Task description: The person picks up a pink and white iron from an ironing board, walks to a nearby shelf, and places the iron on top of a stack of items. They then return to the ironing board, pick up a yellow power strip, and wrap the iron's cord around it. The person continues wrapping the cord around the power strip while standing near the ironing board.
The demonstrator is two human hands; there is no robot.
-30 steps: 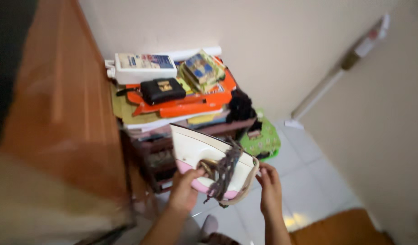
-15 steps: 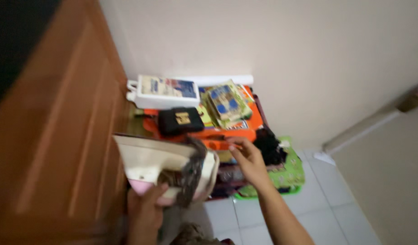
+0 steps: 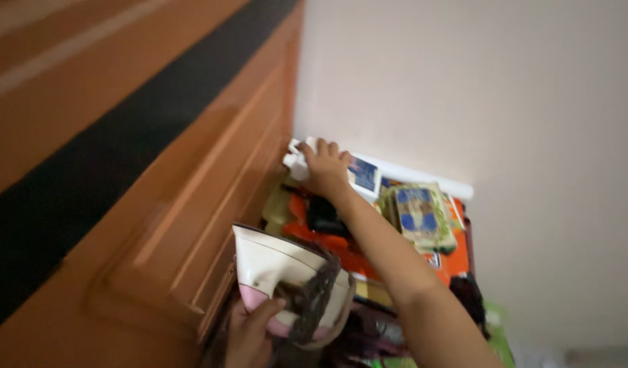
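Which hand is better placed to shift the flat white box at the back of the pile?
Right. The right hand already rests on the flat white box atop the stack beside the brown wooden cabinet. The left hand is low and occupied, gripping the white and pink clothes iron.

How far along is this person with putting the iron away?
Done: the iron has its cord wound round it, gripped by the left hand. In hand: the right hand rests on the white box topping the crowded stack. Left: the iron isn't set down.
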